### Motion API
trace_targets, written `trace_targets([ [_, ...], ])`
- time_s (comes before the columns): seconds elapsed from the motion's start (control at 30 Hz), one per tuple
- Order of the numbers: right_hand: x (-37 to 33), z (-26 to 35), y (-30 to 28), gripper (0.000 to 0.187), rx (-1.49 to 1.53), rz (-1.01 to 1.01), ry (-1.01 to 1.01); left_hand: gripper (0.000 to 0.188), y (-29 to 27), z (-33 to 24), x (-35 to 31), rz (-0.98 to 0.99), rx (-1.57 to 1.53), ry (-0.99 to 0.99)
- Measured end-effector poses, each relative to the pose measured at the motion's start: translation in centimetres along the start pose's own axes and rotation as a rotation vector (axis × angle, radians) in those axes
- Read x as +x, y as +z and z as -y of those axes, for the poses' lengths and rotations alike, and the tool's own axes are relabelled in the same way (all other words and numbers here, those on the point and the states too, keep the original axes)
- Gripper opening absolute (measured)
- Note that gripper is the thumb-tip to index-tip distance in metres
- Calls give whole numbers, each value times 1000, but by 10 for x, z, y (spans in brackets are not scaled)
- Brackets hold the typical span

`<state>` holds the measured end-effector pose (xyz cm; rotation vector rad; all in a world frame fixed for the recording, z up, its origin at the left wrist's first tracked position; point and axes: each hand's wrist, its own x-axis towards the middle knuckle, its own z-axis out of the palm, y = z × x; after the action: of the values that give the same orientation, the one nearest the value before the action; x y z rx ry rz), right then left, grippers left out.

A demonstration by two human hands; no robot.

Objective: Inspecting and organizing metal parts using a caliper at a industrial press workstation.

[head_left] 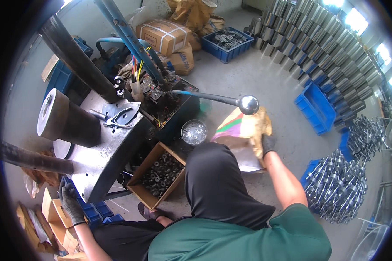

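Note:
My right hand (269,144), in a dark glove, is closed on the edge of a creased yellow sack-like sheet (248,126) with green, red and purple stripes. Motion smears the sheet a little, and a grey surface shows under its near end. Over on the left, my gloved left hand (71,204) has its fingers stretched out and holds nothing. It hangs beside the near edge of the press's metal table (89,174), close to an opened cardboard box (52,209).
Pliers (119,119) lie on the table beside a heavy cylinder (65,117). A ball-ended lever (248,105) juts over the floor. Nearby stand a carton of small metal parts (161,174) and a round tin (194,132). Blue crates (315,108), rod assemblies (335,187) and stacked metal cylinders (313,48) line the right.

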<state>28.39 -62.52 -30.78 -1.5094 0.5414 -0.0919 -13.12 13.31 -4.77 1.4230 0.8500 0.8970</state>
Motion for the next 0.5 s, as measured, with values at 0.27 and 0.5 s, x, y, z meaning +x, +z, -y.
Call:
trace_targets([
  [0.27,-101,-14,38,59,-394,445,109,40,4,10,17,7,-80,-23],
  [0.5,16,-95,-87,33,-191,-80,151,41,19,10,4,8,63,-30],
])
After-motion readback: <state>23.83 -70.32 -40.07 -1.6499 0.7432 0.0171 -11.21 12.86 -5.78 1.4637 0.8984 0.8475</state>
